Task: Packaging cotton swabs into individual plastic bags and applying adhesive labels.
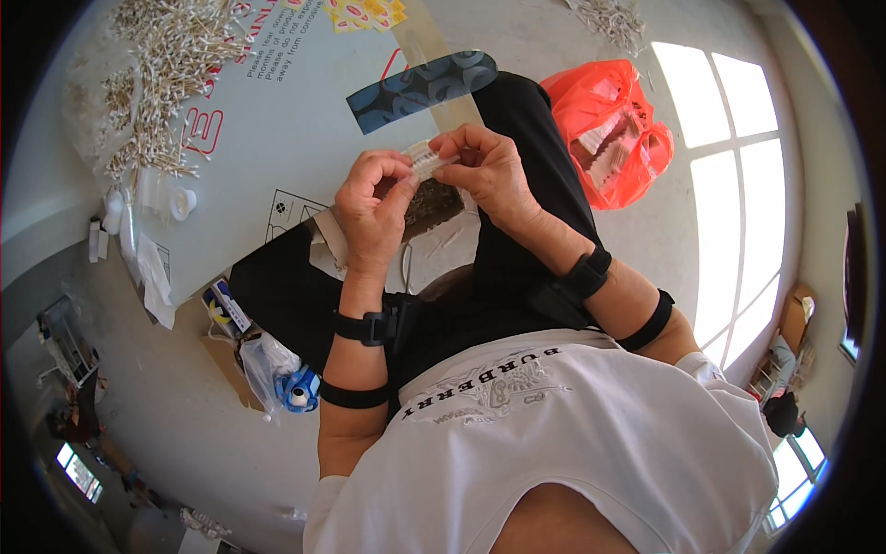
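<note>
Between the fingertips of both hands is a small whitish pack [425, 162] with a row of fine ridges; what fills it is too small to make out for certain. My left hand [371, 205] pinches its left end, thumb against fingers. At the other end my right hand [494, 177] grips it the same way. Just below the pack, between my knees, an open box [434, 209] shows partly, its contents dim. A big heap of loose cotton swabs [161, 78] lies at the far left of the table, partly in clear plastic.
A dark blue patterned strip [420, 90] rests on the grey printed table board [305, 129], with yellow printed slips [365, 13] beyond. A small white roll [183, 203] stands near the swabs. On the floor at right sits a red plastic bag [637, 175] holding whitish packs; more swabs [609, 20] lie farther off.
</note>
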`<state>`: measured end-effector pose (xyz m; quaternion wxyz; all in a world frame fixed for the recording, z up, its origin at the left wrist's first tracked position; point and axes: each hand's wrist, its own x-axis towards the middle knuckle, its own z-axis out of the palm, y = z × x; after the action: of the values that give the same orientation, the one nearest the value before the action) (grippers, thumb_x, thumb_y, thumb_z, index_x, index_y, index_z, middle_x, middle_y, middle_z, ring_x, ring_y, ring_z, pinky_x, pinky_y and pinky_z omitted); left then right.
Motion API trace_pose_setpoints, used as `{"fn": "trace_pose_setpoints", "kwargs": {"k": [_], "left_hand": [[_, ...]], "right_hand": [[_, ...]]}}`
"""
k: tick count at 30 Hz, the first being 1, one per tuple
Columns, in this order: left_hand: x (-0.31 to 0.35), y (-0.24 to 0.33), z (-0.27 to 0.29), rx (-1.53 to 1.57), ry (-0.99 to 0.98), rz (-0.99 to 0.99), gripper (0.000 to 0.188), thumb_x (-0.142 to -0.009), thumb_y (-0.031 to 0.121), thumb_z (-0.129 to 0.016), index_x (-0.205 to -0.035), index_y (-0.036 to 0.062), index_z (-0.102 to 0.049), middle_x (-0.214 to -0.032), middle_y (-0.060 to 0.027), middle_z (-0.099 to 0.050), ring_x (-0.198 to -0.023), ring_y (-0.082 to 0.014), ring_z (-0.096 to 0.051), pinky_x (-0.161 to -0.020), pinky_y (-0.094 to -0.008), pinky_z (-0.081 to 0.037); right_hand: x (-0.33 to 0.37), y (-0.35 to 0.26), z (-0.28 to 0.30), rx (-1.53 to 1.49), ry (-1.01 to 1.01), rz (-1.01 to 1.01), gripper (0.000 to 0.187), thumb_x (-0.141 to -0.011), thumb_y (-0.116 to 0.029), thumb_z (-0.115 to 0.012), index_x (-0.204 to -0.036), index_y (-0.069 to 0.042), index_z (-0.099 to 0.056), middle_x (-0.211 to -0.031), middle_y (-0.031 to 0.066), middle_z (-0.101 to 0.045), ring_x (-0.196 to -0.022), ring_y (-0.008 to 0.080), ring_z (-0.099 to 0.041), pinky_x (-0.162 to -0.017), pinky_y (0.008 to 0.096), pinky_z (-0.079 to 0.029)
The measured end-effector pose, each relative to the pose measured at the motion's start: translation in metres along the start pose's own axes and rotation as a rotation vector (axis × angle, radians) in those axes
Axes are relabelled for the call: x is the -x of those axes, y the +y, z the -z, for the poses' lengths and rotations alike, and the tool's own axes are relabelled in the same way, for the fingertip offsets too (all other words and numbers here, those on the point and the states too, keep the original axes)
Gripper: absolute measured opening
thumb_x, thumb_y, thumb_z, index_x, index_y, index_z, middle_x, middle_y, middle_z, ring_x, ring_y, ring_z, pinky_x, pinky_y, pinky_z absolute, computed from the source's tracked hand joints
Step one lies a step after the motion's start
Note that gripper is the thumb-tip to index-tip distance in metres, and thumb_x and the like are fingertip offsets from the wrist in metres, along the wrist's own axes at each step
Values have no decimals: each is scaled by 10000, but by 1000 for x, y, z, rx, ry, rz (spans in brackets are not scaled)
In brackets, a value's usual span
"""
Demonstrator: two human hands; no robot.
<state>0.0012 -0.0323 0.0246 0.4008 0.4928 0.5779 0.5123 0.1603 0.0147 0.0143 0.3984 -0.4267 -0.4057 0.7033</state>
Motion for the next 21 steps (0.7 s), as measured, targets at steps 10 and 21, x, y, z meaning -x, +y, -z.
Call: {"fn": "trace_pose_setpoints", "kwargs": {"k": [10,21], "left_hand": [[1,-5,-3,43,-7,-84,207,-717,-99,-694,-857,23,-602,-958,-53,-610,-811,-129,-597,-708,-244,-506],[-11,-2,-13,-407,-2,-298,400,-635,-113,-721,-992,46,-632,-980,-70,-587,-893,-243,-611,-764,-317,-506]], "right_hand": [[1,-1,2,-2,-25,-6,183,-748,112,-669,-862,-2,-582,-1080,69,-623,-904,86,-600,-818,225,-489],[-3,-3,3,-31,-39,-5,167,-759,92,-671,-882,7,-597,-1024,56,-635,-853,69,-600,-761,211,-501]]}}
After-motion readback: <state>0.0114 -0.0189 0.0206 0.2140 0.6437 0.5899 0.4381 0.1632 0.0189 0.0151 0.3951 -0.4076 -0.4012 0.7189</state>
